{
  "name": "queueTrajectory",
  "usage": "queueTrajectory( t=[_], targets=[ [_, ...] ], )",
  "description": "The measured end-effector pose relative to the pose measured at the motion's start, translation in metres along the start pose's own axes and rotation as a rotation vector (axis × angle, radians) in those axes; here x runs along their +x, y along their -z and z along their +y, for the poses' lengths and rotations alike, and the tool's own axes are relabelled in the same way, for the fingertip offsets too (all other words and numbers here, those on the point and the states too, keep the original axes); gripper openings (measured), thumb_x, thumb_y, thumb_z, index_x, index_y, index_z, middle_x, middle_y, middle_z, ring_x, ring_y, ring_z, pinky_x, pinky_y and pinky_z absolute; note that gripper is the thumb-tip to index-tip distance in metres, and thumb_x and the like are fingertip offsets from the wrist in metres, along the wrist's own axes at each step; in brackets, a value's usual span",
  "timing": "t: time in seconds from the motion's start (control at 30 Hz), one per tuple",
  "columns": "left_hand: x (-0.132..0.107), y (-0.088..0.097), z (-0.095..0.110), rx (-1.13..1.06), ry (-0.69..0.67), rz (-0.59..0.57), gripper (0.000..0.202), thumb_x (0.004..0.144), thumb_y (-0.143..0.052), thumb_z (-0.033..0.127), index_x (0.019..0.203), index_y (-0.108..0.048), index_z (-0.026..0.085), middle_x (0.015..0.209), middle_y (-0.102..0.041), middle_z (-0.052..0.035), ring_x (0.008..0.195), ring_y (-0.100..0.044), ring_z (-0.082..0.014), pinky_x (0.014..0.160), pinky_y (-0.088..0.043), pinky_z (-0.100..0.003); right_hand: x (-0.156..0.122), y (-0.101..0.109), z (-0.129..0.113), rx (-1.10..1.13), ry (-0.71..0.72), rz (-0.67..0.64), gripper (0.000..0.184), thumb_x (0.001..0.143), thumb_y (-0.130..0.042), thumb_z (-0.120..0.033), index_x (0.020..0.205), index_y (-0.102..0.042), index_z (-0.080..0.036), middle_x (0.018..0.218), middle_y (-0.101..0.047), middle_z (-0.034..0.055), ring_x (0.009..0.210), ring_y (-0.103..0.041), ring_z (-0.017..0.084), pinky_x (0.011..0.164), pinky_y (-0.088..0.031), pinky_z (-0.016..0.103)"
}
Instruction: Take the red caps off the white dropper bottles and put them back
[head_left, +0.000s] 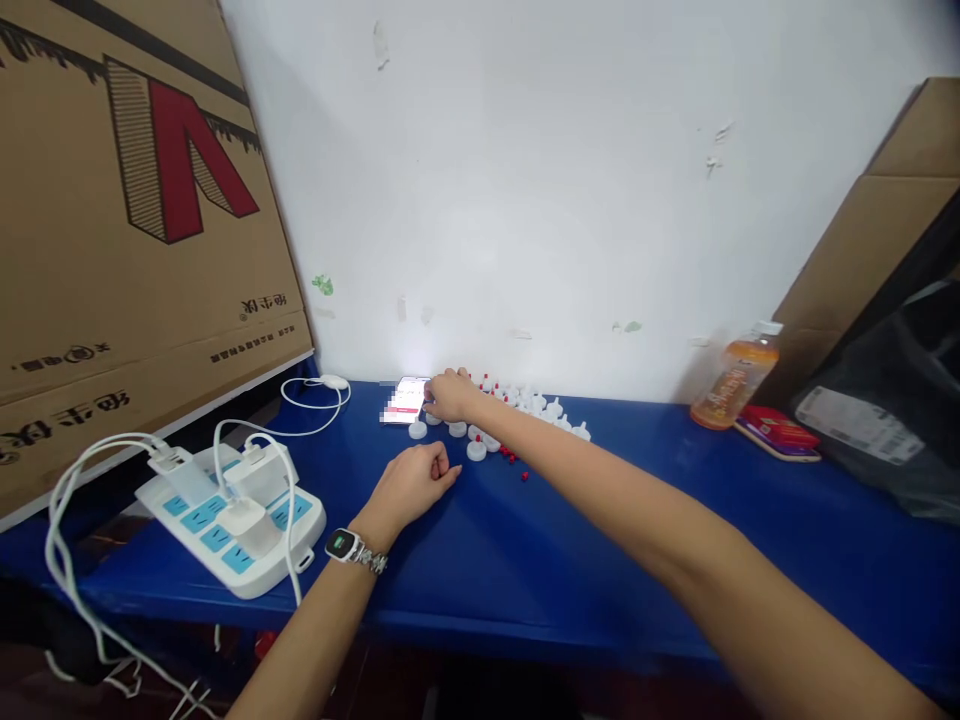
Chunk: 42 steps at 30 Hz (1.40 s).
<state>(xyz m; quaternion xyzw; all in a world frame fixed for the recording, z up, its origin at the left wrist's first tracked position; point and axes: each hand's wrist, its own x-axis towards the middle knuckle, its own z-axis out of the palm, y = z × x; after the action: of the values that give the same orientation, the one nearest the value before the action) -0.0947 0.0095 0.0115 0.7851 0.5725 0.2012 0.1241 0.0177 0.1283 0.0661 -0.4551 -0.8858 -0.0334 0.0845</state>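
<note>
My right hand reaches forward with bent fingers at the right edge of a lit phone. What its fingertips hold, if anything, is too small and covered to make out. My left hand rests on the blue tabletop nearer me, fingers curled in and thumb pointing right; nothing shows in it. Between and beyond the hands lie several small white round caps with nozzles, such as one white cap and a white cap with a red tip. Small red tips lie loose under my right forearm.
A white power strip with chargers and cables sits at the left, beside a big cardboard box. At the right stand an orange drink bottle, a red packet on a phone and a dark plastic bag. A wall backs the table.
</note>
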Motion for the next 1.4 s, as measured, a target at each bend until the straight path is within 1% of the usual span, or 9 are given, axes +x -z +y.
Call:
queueTrajectory(
  t=[0.2,0.33,0.4,0.53,0.67,0.87,1.0,1.27,1.4],
  targets=[
    [0.001,-0.001,-0.002,-0.037,-0.022,0.123,0.017,0.091,-0.051,0.041,0.090,-0.049,0.024,0.076,-0.058,0.0014,0.071,-0.057,-0.0185,0.060,-0.036,-0.028,-0.006,0.006,-0.002,0.062,-0.038,0.025,0.016,0.085,-0.057,-0.017,0.092,-0.072,-0.016,0.097,-0.074,0.0097,0.096,-0.064,0.023,0.092,-0.033,0.037],
    [0.002,0.000,0.002,-0.073,-0.083,0.459,0.013,0.092,-0.050,0.034,0.091,-0.044,0.023,0.102,-0.054,-0.0066,0.100,-0.054,-0.0236,0.078,-0.046,-0.033,-0.058,0.019,0.006,0.325,-0.039,0.255,0.015,0.088,-0.057,-0.022,0.090,-0.071,-0.018,0.092,-0.074,0.0035,0.089,-0.063,0.018,0.091,-0.034,0.035],
    [0.001,-0.001,0.007,-0.127,-0.156,0.520,0.018,0.090,-0.054,0.034,0.097,-0.044,0.022,0.116,-0.051,-0.0098,0.108,-0.051,-0.0246,0.087,-0.047,-0.036,-0.091,0.020,0.009,0.499,-0.015,0.338,0.011,0.086,-0.061,-0.022,0.084,-0.072,-0.019,0.085,-0.074,0.0010,0.082,-0.062,0.016,0.085,-0.037,0.032],
    [-0.003,-0.008,0.023,-0.227,-0.325,0.244,0.037,0.093,-0.055,0.040,0.124,-0.044,0.024,0.121,-0.053,-0.0085,0.102,-0.055,-0.0218,0.089,-0.047,-0.036,-0.152,0.010,0.015,0.759,-0.063,0.352,0.015,0.087,-0.062,-0.028,0.084,-0.074,-0.020,0.081,-0.073,0.0012,0.071,-0.058,0.014,0.069,-0.041,0.027],
    [-0.007,-0.015,0.035,-0.175,-0.370,0.020,0.030,0.099,-0.044,0.042,0.122,-0.053,0.026,0.102,-0.058,-0.0042,0.090,-0.059,-0.0197,0.083,-0.047,-0.033,-0.190,0.002,0.030,0.766,-0.084,0.345,0.022,0.093,-0.057,-0.035,0.096,-0.074,-0.021,0.088,-0.073,0.0030,0.077,-0.059,0.016,0.075,-0.042,0.030],
    [-0.008,-0.016,0.037,-0.080,-0.299,0.001,0.031,0.096,-0.046,0.044,0.119,-0.056,0.026,0.090,-0.055,-0.0018,0.070,-0.056,-0.0163,0.070,-0.044,-0.031,-0.218,0.001,0.052,0.177,-0.055,0.295,0.015,0.094,-0.059,-0.030,0.098,-0.070,-0.020,0.090,-0.071,0.0068,0.092,-0.054,0.023,0.091,-0.030,0.044],
    [-0.008,-0.016,0.037,-0.088,-0.299,-0.001,0.033,0.097,-0.044,0.047,0.120,-0.056,0.026,0.092,-0.055,-0.0025,0.074,-0.057,-0.0170,0.071,-0.045,-0.030,-0.216,-0.005,0.051,0.052,-0.022,0.220,0.015,0.095,-0.058,-0.029,0.099,-0.069,-0.020,0.093,-0.068,0.0084,0.096,-0.051,0.025,0.087,-0.029,0.042],
    [-0.008,-0.016,0.038,-0.127,-0.308,-0.007,0.034,0.097,-0.044,0.048,0.120,-0.057,0.026,0.093,-0.058,-0.0028,0.077,-0.058,-0.0177,0.075,-0.046,-0.031,-0.210,-0.010,0.049,0.132,0.011,0.259,0.010,0.094,-0.057,-0.023,0.089,-0.065,-0.018,0.093,-0.067,0.0077,0.097,-0.051,0.023,0.090,-0.032,0.042],
    [-0.009,-0.017,0.038,-0.118,-0.303,-0.005,0.037,0.097,-0.042,0.049,0.122,-0.056,0.025,0.094,-0.058,-0.0036,0.078,-0.059,-0.0186,0.075,-0.046,-0.031,-0.205,-0.010,0.043,0.586,-0.073,0.362,0.013,0.094,-0.057,-0.029,0.091,-0.065,-0.019,0.091,-0.069,0.0045,0.088,-0.057,0.018,0.084,-0.040,0.035]
  ],
)
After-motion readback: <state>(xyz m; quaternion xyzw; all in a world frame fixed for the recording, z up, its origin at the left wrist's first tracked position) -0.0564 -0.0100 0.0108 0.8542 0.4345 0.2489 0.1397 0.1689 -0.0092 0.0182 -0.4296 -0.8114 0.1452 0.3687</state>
